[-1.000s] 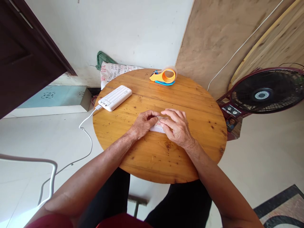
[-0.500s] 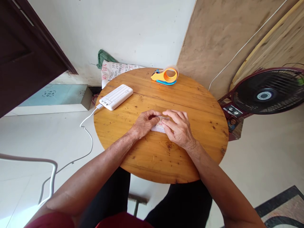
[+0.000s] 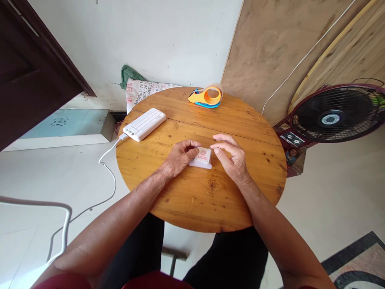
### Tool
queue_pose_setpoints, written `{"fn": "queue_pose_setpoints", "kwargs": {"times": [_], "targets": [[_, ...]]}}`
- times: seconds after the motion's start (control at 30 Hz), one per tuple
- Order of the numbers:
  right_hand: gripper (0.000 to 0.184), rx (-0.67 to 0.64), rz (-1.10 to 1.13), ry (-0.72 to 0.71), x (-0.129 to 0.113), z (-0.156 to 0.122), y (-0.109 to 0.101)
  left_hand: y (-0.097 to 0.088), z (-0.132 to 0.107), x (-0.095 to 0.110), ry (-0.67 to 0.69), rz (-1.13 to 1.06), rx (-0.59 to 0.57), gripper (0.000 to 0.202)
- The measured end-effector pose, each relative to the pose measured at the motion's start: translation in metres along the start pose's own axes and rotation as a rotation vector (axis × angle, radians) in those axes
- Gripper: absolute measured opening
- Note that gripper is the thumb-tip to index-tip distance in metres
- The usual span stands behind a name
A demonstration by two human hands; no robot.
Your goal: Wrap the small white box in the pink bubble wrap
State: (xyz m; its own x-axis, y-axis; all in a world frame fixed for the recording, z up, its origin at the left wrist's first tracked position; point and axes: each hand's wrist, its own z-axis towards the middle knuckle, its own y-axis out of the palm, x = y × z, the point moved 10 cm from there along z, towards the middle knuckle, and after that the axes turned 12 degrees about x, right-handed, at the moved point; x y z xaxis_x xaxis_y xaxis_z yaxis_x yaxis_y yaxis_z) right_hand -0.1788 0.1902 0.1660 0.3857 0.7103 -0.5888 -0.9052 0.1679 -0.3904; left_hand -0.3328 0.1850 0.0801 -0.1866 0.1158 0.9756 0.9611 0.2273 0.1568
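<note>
Packet [image 3: 203, 155] in the left hand [image 3: 178, 157], right hand [image 3: 234, 160] poised just beside

Small, white and flat-topped, with red print on its upper face and a paler strip along the near edge. At the middle of the round wooden surface [image 3: 186, 196], between both hands. Left hand grasping the left end: thumb over the top, index finger bent along the far side, other fingers partly hidden beneath. Right hand released, fingers curved and spread, thumb and forefinger close to the packet's right far corner; contact there too fine to tell.

To the far left on the same surface, well apart from the hands, a white power bank [image 3: 144, 124], with a white cable [image 3: 122, 137] plugged into its near left end and trailing over the left edge towards the floor. Near the far edge, slightly right of the packet, an orange and blue tape dispenser [image 3: 201, 98] with a roll of clear tape. Behind the far left edge, a printed sack [image 3: 138, 91]. Right of the surface, a dark round fan [image 3: 331, 119] in a maroon frame, tilted in view.
</note>
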Motion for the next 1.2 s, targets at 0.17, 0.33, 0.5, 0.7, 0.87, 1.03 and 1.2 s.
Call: {"fn": "queue_pose_setpoints", "kwargs": {"times": [0.17,0.33,0.5,0.7,0.87,1.03,1.2], "targets": [[0.018,-0.083,-0.052,-0.074,-0.008,-0.004,0.01,0.0,-0.001,0.001,0.007,0.01,-0.004,0.031],[0.021,-0.151,-0.099,-0.126,-0.01,-0.008,0.019,0.0,-0.001,0.002,0.022,0.001,-0.018,0.032],[0.023,-0.199,-0.203,-0.233,-0.018,-0.012,0.025,0.0,-0.001,0.002,0.028,0.001,-0.023,0.031],[0.021,-0.187,-0.36,-0.455,-0.042,-0.019,0.029,0.002,-0.001,0.0,0.009,-0.001,-0.035,0.035],[0.015,-0.007,-0.197,-0.306,-0.032,-0.009,0.008,-0.001,-0.001,0.001,0.019,0.0,-0.004,0.033],[0.013,0.034,-0.014,0.116,0.019,0.003,-0.008,-0.001,-0.001,-0.001,-0.011,-0.017,0.008,0.035],[0.042,-0.337,0.12,0.329,0.033,-0.011,0.022,0.0,-0.002,0.003,-0.003,-0.042,0.01,0.034]]}}
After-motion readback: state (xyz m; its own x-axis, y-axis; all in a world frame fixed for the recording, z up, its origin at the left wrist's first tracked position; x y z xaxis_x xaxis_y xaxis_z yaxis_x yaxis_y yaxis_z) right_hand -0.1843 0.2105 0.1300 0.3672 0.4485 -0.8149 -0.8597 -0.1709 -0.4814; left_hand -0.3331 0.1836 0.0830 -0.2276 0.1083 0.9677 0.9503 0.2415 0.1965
